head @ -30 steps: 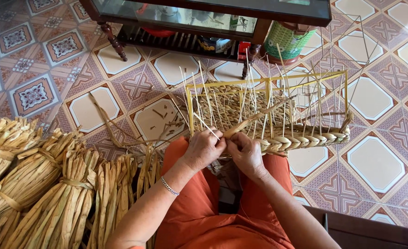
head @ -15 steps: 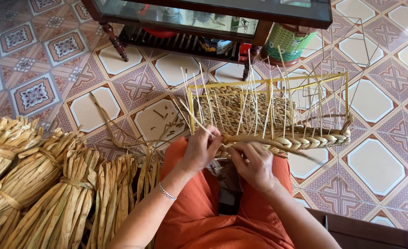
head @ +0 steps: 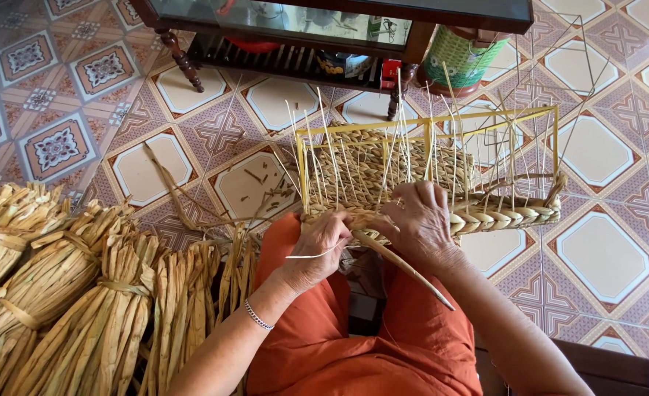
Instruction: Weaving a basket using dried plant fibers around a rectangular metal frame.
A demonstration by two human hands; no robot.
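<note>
A half-woven straw basket [head: 508, 213] on a yellow wire frame rests against my knees, with several thin stakes sticking up. My left hand [head: 317, 246] pinches the braided rim at its near left corner, a pale thin strand crossing the fingers. My right hand [head: 421, 220] lies over the rim just to the right, fingers curled onto the weave. A long flat straw strand [head: 412, 271] runs from between both hands down across my orange trousers. A thin bracelet [head: 257, 315] sits on my left wrist.
Tied bundles of dried straw [head: 67, 293] lie on the patterned tile floor [head: 603, 257] at my left. A dark wooden table with a glass top [head: 280, 18] stands ahead, and a green woven container [head: 460, 59] sits by its right leg. Straw scraps litter the tiles.
Both hands have shifted onto the basket's near rim, the right hand moving up over the braid. The loose strand now trails down across my lap.
</note>
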